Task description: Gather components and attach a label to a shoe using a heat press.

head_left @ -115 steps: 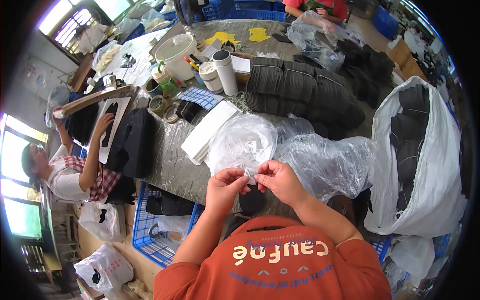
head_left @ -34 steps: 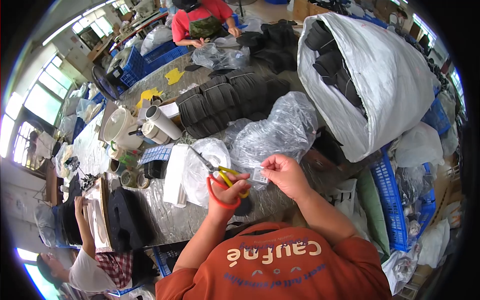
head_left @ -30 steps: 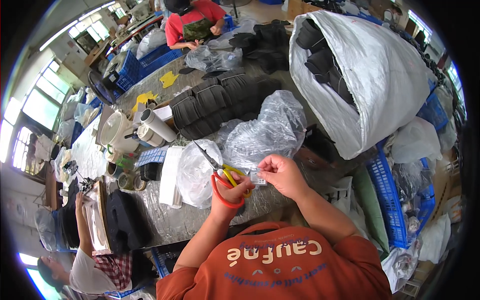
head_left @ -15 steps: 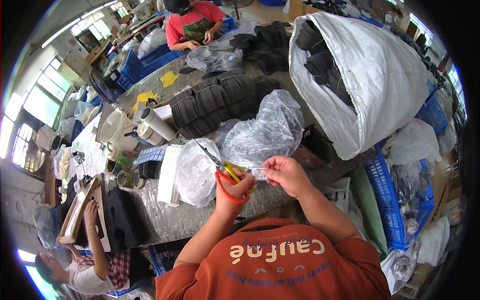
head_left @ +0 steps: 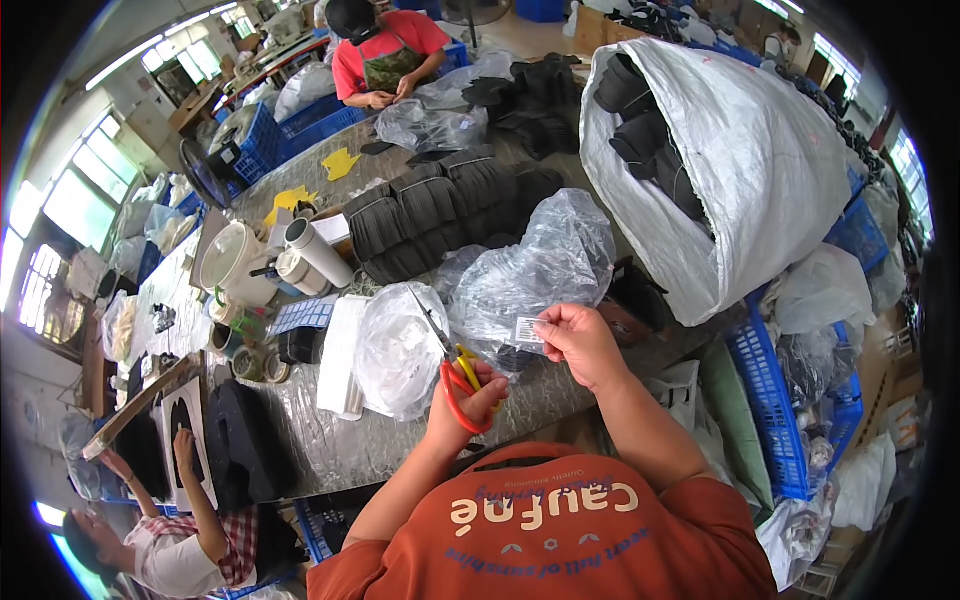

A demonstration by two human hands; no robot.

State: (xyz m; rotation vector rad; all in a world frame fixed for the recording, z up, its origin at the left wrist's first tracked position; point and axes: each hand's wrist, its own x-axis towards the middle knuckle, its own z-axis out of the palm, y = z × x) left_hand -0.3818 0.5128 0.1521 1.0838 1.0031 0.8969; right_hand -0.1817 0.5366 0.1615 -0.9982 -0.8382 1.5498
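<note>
My left hand (head_left: 460, 400) grips a pair of scissors (head_left: 452, 372) with red and yellow handles, its blades pointing up and away toward a clear plastic bag (head_left: 400, 345). My right hand (head_left: 580, 340) pinches a small white label (head_left: 527, 331) at the edge of a larger crumpled clear plastic bag (head_left: 540, 265) with dark items inside. Both hands sit close together over the near edge of the foil-covered table (head_left: 330, 440).
Stacked black ribbed pieces (head_left: 430, 205) lie mid-table. A big white woven sack (head_left: 740, 160) of black pieces stands right, blue crates (head_left: 775, 400) below it. Tape rolls, a white bucket (head_left: 235, 262) and a cylinder are left. One person works at far end (head_left: 385, 60), another at lower left (head_left: 190, 530).
Earlier both hands held the bag with no scissors; now my left hand holds scissors near the label. In the last second the hands stay nearly still; the lower-left person's arm shifts.
</note>
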